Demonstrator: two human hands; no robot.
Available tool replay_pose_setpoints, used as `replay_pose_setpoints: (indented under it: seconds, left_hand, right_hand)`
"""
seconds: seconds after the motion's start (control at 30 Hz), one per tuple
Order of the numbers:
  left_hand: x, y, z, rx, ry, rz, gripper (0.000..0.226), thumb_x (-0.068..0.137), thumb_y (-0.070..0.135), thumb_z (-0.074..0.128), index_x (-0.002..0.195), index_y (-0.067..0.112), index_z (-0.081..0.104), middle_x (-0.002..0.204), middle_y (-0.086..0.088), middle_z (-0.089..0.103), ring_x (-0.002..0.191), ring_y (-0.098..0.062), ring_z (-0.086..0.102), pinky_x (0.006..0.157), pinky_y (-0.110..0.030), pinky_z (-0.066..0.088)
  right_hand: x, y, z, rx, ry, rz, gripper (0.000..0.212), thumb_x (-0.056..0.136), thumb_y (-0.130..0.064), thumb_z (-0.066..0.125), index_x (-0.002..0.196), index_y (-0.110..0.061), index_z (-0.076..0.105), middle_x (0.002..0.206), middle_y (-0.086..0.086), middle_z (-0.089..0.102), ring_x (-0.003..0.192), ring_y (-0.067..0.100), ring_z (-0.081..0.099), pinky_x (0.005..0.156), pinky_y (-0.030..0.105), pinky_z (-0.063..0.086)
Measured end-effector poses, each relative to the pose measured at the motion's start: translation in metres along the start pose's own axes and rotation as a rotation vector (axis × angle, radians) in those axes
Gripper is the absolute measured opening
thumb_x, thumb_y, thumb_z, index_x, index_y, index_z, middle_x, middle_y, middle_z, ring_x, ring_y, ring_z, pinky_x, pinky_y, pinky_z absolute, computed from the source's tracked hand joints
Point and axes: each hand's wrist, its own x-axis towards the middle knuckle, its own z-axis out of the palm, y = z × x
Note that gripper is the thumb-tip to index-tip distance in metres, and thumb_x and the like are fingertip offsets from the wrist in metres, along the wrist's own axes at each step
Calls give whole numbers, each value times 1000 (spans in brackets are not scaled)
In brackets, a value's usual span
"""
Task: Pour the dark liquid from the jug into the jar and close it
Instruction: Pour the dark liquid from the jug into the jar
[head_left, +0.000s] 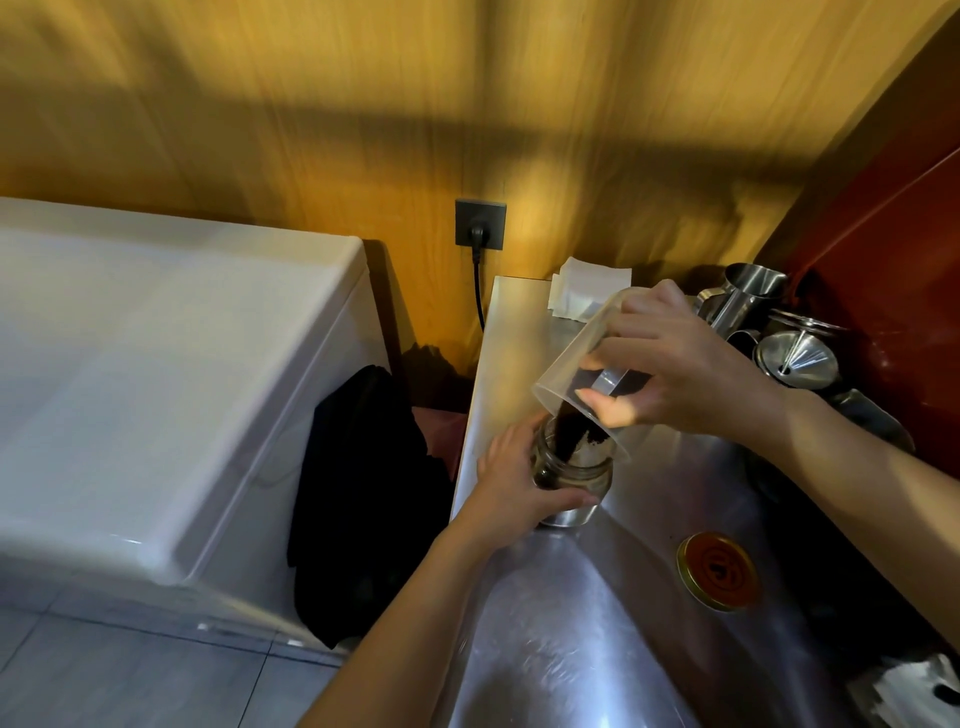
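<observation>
Step in hand: pouring, under way; closing not yet begun.
Jug: translucent plastic measuring jug (576, 364) was tipped steeply, mouth down and to the left, its lip just over the jar's opening.
Jar: clear glass jar with a shiny metal base (569, 480) stood upright on the brushed stainless-steel counter (597, 623), near its left edge.
Liquid: dark liquid (574, 434) ran from the jug's lip into the jar's mouth; only a little dark residue showed in the jug, so the pour was judged nearly finished. Fill level in the jar could not be read.
Right hand: right hand (670, 364) was closed around the jug's handle and side, thumb underneath, carrying its whole weight.
Left hand: left hand (511, 478) was wrapped around the jar's left side, steadying it against the counter.
Lid: round gold-rimmed metal lid with a dark red top (719, 569) lay flat on the counter, well apart from the jar, to its right and nearer the person.
Bystanders: steel pitchers and a steel funnel (795, 356) stood at the back right, untouched.
Next move, as judged: drain the last of the liquid, right the jug and set it down clear of the jar, then reach for the lid with the freed right hand, seat it level on the mouth and turn it while the left hand holds the jar.
Risk, as judged: drips off the jug's lip as it is righted.
</observation>
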Motion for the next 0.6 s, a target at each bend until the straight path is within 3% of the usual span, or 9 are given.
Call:
replay_pose_setpoints:
  seconds: [0.13,0.33,0.6]
  left_hand:
    - [0,-1,0,-4,5,0,85,54,55,76,128,38,38,121,15,42,120,-10,36,102,-33,29]
    - [1,0,0,-4,-1,1,86,54,52,76,129,32,40,123,8,46,121,-16,39,105,-37,33]
    - [0,1,-2,-3,-22,-7,85,54,54,75,128,33,39,119,11,45,120,-15,40,105,-41,34]
  right_hand:
    - [0,1,0,-22,26,-18,34,77,-32,54,68,-1,64,63,13,61,64,31,53,67,30,19]
    - [-1,0,3,-41,46,-63,32,77,-28,57,64,1,63,57,13,57,62,33,53,63,36,25]
    - [-2,0,2,-55,36,-74,24,72,-22,67,62,-1,63,53,9,55,58,30,52,66,34,25]
